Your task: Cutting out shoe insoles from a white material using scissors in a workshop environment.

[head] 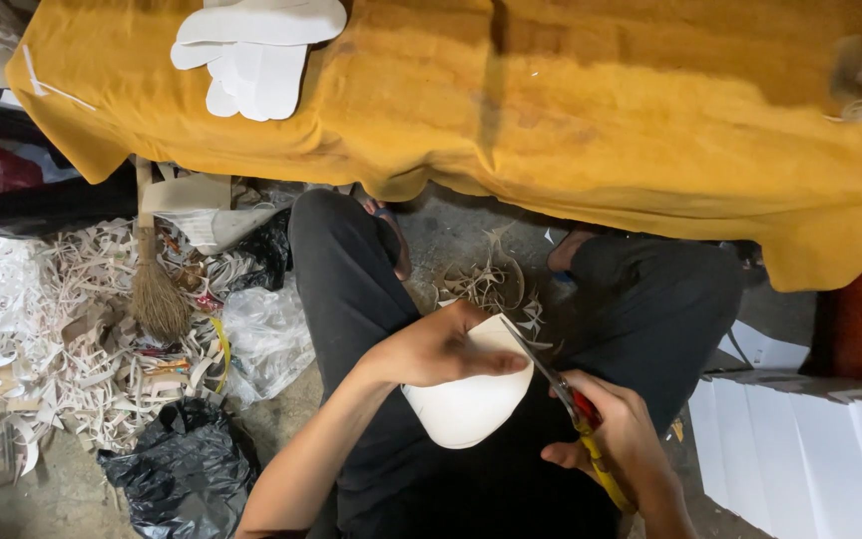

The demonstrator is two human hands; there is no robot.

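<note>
Over the lap, the left hand (441, 349) grips a white card cutout (466, 404); the right hand (616, 434) closes on scissors (566, 394) (blades parted at the card's edge).

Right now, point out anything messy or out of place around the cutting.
Pale paper offcuts lie heaped across the floor left of the person, burying a small broom. More curls sit between the legs, beyond the white piece being cut with scissors.

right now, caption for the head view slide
Left hand holds a white card piece; right hand cuts it with scissors.
</note>
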